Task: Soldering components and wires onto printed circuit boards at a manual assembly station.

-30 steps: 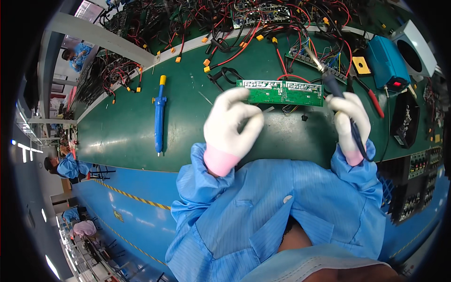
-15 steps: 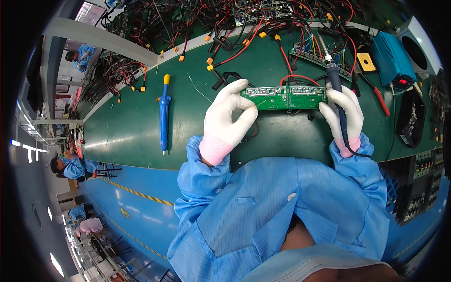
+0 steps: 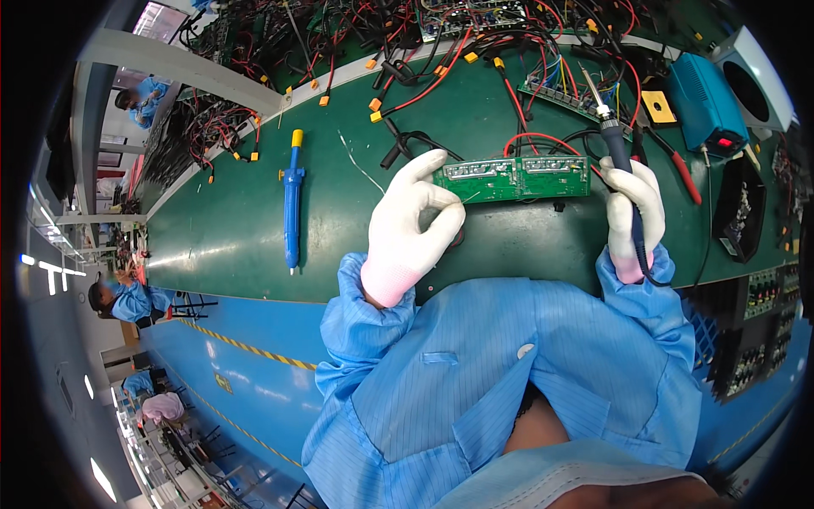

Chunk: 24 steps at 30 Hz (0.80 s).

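Observation:
My left hand (image 3: 415, 222), in a white glove with a pink cuff, pinches the left end of a long green circuit board (image 3: 517, 180). Silvery solder strips run along the board's upper side, and a thin wire or lead shows by my fingertips. My right hand (image 3: 636, 212), gloved likewise, is wrapped round the dark handle of a soldering iron (image 3: 612, 136). The iron's metal tip points up and away, beyond the board. A small gap separates my right fingers from the board's right end. Behind the board, red and black cables lie on the green mat.
A blue solder sucker (image 3: 292, 204) lies on the green bench mat (image 3: 220, 229) at left. To the right are a teal soldering station (image 3: 708, 106), a yellow sponge (image 3: 658, 108), red-handled pliers (image 3: 685, 176) and a black bin (image 3: 740, 212). Tangled wires with orange connectors (image 3: 376, 104) line the back.
My right hand has let go of the board's right end and moved slightly right, taking the soldering iron with it. My left hand still holds the board in nearly the same place.

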### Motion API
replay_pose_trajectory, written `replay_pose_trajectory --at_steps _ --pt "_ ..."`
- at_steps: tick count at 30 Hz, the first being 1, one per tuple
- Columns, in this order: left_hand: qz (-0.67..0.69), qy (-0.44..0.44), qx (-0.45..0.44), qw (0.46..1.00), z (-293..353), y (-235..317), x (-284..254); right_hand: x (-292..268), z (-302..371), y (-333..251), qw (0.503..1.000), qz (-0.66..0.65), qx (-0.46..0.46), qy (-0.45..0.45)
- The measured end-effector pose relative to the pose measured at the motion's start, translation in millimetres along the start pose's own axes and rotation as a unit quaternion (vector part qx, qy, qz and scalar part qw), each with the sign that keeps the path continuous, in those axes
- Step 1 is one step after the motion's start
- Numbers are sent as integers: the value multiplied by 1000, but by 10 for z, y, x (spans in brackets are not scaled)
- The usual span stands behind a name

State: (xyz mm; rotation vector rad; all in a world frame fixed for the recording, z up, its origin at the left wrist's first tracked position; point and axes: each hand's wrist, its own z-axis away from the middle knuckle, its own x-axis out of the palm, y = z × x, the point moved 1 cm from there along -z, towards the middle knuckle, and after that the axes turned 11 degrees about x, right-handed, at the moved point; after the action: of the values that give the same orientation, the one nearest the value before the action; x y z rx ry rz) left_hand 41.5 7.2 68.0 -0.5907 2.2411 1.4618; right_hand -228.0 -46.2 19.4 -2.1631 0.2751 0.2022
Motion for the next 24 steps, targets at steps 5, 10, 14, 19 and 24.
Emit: replay_pose_trajectory --at_steps 5,10,14,19,24 --pt "-23 1 24 999 7 -37 28 -82 61 56 997 -66 26 25" --pt "-60 7 52 997 -3 -28 52 -135 97 88 987 -130 78 46" --pt "-127 26 83 988 -8 49 106 -182 126 104 980 -158 104 54" --pt "-232 54 123 963 -27 268 173 -249 192 69 971 -203 110 57" --pt "-192 27 98 976 -69 386 378 -309 326 -91 967 -197 159 18"
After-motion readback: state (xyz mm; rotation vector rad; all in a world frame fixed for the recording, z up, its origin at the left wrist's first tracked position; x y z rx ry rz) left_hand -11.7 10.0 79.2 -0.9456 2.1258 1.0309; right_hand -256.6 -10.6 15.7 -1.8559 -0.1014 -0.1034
